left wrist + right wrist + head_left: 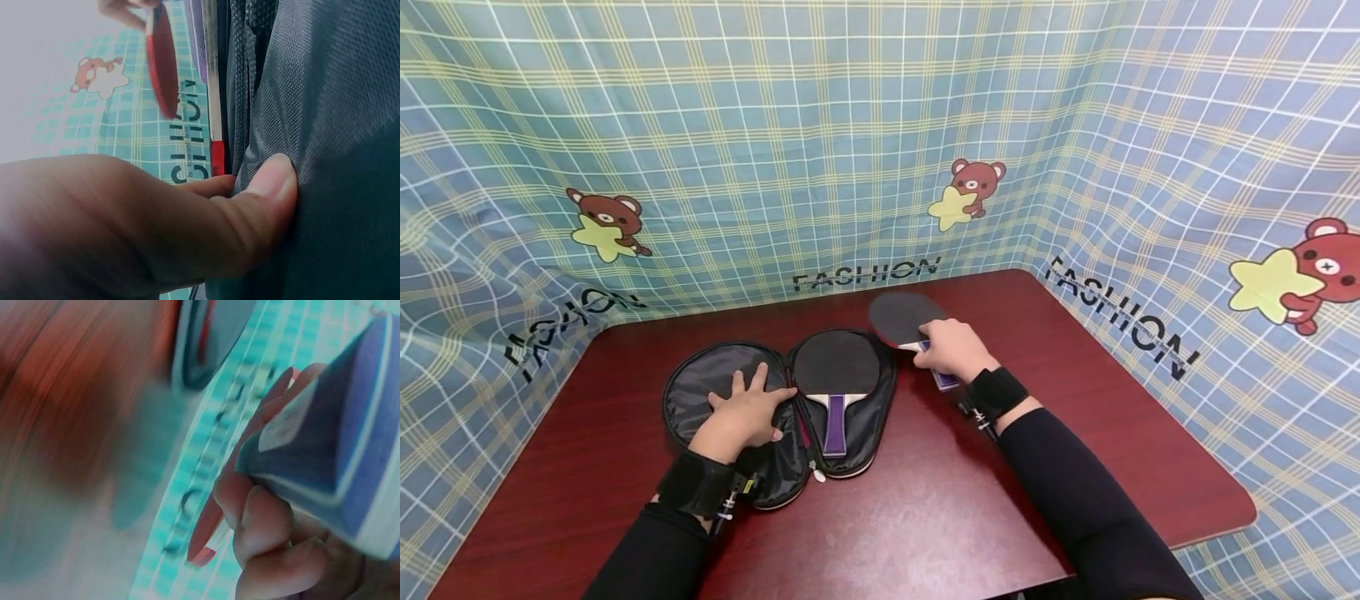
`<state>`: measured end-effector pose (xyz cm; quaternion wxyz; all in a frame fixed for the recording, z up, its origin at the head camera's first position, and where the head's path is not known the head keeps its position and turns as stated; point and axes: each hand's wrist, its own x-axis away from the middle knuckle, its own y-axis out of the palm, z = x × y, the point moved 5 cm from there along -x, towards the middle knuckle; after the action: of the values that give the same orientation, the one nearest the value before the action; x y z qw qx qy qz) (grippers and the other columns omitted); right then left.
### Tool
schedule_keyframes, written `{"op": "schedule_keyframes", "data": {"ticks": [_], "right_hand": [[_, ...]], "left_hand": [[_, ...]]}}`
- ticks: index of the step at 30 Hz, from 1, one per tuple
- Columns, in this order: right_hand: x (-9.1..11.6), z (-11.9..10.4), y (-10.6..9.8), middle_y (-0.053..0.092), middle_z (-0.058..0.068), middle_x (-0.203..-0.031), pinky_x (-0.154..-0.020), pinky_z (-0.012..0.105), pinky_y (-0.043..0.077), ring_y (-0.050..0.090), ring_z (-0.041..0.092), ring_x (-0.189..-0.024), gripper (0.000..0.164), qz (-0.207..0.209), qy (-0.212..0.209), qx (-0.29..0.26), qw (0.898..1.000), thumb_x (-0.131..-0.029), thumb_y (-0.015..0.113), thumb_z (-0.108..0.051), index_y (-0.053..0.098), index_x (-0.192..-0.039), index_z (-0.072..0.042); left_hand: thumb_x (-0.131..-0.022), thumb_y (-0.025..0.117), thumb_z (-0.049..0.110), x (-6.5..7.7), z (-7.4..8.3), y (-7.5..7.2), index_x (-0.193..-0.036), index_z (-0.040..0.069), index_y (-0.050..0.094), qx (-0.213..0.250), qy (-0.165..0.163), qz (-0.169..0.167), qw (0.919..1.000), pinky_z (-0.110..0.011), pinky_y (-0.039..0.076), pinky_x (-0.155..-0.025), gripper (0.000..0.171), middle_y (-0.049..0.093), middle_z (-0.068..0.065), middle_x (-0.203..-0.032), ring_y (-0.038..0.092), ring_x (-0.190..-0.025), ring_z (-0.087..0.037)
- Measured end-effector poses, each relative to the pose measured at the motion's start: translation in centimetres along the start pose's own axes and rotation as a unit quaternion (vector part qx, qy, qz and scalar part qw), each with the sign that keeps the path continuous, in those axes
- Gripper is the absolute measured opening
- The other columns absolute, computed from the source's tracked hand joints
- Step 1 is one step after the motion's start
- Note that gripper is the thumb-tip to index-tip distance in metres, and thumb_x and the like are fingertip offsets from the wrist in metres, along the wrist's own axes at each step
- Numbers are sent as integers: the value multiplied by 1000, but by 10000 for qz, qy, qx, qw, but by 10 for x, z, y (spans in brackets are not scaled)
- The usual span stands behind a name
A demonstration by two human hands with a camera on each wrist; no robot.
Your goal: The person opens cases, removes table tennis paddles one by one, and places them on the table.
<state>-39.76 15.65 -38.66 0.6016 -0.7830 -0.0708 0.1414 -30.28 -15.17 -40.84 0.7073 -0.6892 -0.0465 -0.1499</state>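
Note:
My left hand (741,417) rests with spread fingers on the left half of an unzipped black paddle case (688,400). Its thumb (275,181) presses the dark fabric in the left wrist view. A table tennis paddle (837,362) with black rubber and a purple handle lies in the case's right half. My right hand (957,348) grips a second paddle (904,315) by its handle, black face up, just behind and right of the case. The purple handle (325,437) fills the right of the right wrist view, fingers curled round it.
The case lies on a dark red table (925,517) with a rounded right corner. A plaid curtain (820,150) with bears and lettering hangs behind the table and along its sides. A zipper pull (817,475) hangs at the case's front between its halves.

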Motion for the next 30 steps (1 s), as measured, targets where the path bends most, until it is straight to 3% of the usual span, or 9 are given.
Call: {"op": "schedule_keyframes", "data": {"ticks": [5,13,22,30], "right_hand": [[0,38,-6,59,4,-100,-59,30,43,52,17,-69,59,-45,282,-60,9996,-69,64,-34,54,-123,-13],[3,82,-23,60,7,-102,-61,32,43,52,19,-74,55,-2,541,-13,9985,-68,65,-33,57,-119,-13],[12,119,-35,59,11,-99,-58,34,42,53,21,-71,52,-122,750,-71,9971,-72,65,-32,58,-118,-9],[13,138,-31,59,11,-103,-62,36,41,52,23,-75,54,-180,845,-5,9963,-71,67,-33,58,-119,-10]], "left_hand": [[-76,69,30,3,1,-2,-136,31,36,82,46,-7,10000,-74,6,-81,68,-3,-19,-145,-4,-125,-49],[-76,68,31,3,1,-4,-136,31,36,119,70,-27,9999,-74,6,-81,68,-3,-19,-145,-5,-126,-48],[-77,68,31,0,-1,-1,-136,33,35,97,55,-60,9999,-74,6,-81,68,-5,-17,-145,-6,-126,-47],[-76,68,31,0,0,-1,-136,34,35,134,28,-76,9999,-74,5,-81,69,-6,-17,-145,-7,-126,-47]]}}
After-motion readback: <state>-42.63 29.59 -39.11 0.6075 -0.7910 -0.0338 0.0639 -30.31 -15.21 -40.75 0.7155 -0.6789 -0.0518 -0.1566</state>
